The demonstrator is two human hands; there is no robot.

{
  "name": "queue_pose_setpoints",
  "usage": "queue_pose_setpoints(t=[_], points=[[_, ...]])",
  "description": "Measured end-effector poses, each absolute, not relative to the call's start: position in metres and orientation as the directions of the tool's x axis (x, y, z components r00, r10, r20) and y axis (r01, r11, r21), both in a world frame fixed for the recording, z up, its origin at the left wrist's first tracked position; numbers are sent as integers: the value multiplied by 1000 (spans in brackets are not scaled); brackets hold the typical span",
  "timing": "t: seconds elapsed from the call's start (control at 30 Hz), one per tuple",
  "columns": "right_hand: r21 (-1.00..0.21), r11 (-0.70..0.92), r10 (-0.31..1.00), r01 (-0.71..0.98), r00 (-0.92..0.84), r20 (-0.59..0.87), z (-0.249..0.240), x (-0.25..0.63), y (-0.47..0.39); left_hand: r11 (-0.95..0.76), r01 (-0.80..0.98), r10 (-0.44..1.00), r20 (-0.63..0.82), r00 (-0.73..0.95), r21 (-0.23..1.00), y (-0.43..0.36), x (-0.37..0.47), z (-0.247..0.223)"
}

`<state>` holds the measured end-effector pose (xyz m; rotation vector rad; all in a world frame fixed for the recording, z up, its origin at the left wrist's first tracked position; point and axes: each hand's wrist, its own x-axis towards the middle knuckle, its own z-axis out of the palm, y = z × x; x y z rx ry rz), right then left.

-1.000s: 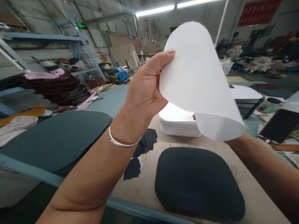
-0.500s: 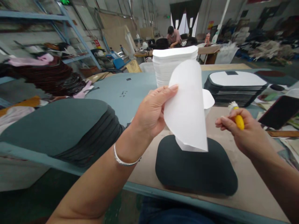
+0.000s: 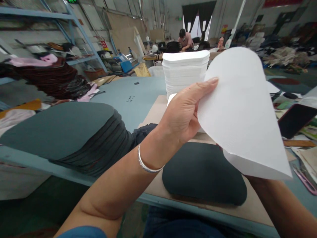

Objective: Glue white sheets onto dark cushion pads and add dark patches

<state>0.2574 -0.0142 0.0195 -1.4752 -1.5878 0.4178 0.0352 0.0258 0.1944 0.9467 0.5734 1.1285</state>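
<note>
My left hand [image 3: 184, 110] pinches the left edge of a curved white sheet [image 3: 241, 105], thumb on the near face. The sheet is bent over and held up above the table's right half. My right hand is hidden behind the sheet; only its forearm [image 3: 274, 195] shows below, so its fingers and anything in them are out of sight. Under the sheet a dark green rounded panel [image 3: 200, 175] lies on the brown board [image 3: 153, 181] near the table's front edge. Beyond my left hand rises a stack of white sheets [image 3: 185, 71].
A stack of dark green panels [image 3: 64, 129] sits at the table's left. On the right are a phone [image 3: 297, 120] and pink-handled scissors [image 3: 305, 180]. Brown layered material [image 3: 49, 81] is piled at the far left. A person [image 3: 185, 39] works at a table behind.
My left hand has moved right with the white sheet, which now looks larger and nearer. My right hand, earlier in view holding a yellow-handled brush, has gone behind the sheet.
</note>
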Motion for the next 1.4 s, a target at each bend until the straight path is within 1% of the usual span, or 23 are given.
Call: queue_pose_setpoints(t=[0.07,0.13,0.23,0.3,0.37,0.43,0.5,0.6,0.73,0.87,1.0,1.27,1.4], points=[[-837,203,918,508,199,343,18,265,-18,76,-485,943,95,318,871,32,25,181],[-894,170,915,415,269,300,16,273,-23,31,-417,961,87,262,908,38,8,163],[-939,149,894,310,363,262,15,288,-31,-13,-234,984,54,169,972,40,-22,129],[-946,133,876,297,412,252,14,297,-39,-38,-50,994,42,103,998,35,-43,103],[-923,84,869,376,426,253,11,303,-51,-54,156,997,44,63,986,26,-60,77],[-862,23,878,507,402,260,6,305,-63,-35,310,998,16,64,950,16,-73,52],[-791,-10,902,611,346,257,-4,304,-74,15,403,997,-46,67,915,6,-81,30],[-731,-49,932,681,295,213,-27,302,-86,85,491,992,-122,44,867,-4,-87,2],[-708,-118,944,697,299,137,-56,301,-94,127,566,986,-166,18,814,-14,-86,-25],[-699,-168,939,695,329,101,-68,300,-98,157,608,980,-201,5,779,-19,-83,-39],[-683,-203,929,702,359,94,-74,304,-99,182,621,975,-220,-16,762,-18,-80,-44],[-624,-190,948,758,307,84,-91,325,-101,248,613,955,-296,-24,750,-14,-78,-44],[-636,-210,944,742,324,66,-89,317,-103,287,607,944,-327,-47,741,-14,-78,-45]])
